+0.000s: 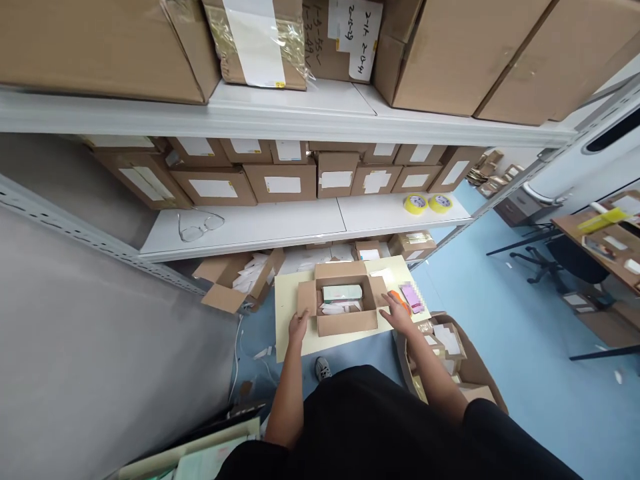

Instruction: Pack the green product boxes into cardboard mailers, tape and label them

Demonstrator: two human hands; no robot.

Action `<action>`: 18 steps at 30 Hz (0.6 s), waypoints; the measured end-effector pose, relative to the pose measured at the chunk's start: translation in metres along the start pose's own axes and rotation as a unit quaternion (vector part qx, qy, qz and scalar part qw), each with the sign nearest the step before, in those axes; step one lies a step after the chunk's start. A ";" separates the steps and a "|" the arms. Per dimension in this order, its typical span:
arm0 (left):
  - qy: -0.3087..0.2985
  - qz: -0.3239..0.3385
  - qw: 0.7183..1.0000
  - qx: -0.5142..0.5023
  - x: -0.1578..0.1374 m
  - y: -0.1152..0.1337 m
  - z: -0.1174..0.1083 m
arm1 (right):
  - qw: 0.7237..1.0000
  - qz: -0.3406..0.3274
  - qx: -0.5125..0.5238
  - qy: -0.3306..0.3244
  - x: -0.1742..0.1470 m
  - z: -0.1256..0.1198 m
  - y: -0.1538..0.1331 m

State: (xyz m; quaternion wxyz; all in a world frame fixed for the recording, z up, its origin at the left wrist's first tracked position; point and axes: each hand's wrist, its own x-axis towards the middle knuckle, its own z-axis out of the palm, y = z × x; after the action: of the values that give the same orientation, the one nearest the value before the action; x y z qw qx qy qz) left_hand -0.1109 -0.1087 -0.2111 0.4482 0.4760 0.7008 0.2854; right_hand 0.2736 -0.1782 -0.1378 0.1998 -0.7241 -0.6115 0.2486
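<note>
An open cardboard box (347, 325) sits on a pale yellow board (286, 313), its flaps folded outward. Inside it lie a light green box (343, 293) and several white and pinkish packets (340, 307). My left hand (299, 325) grips the left flap (307, 298) at its lower corner. At the other side, my right hand (397, 315) has its fingers stretched out at the edge of the right flap (379, 291). An orange object (405, 302), partly covered by that hand, lies near a purple item (412, 297) that is blurred out.
Above stands a white shelf (280, 220) with labelled cartons (283, 183), glasses (200, 227) and two yellow tape rolls (415, 204). An open carton of papers (240, 280) is at left. At right is a large bin of parcels (483, 367); a desk (595, 250) stands farther off.
</note>
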 end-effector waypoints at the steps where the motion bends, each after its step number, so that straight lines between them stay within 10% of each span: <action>1: -0.019 0.011 1.000 -0.015 0.000 -0.001 -0.002 | 1.000 0.016 0.010 0.010 -0.004 0.003 0.010; 6: -0.131 0.196 0.965 0.116 -0.012 0.012 0.004 | 0.974 0.177 0.132 0.045 -0.025 0.027 0.056; 10: -0.178 0.225 0.913 0.290 -0.030 0.017 0.015 | 0.921 0.285 0.265 -0.002 -0.038 0.055 0.068; 18: -0.173 0.245 0.894 0.331 -0.046 0.010 0.007 | 0.938 0.127 0.321 0.034 -0.004 0.050 0.035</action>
State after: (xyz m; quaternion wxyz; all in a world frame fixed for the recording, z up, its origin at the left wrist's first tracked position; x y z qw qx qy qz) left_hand -0.0938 -0.1471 -0.1897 0.2946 0.7956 0.5269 0.0507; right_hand 0.2702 -0.1888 -0.1975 0.4088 -0.7010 -0.3951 0.4306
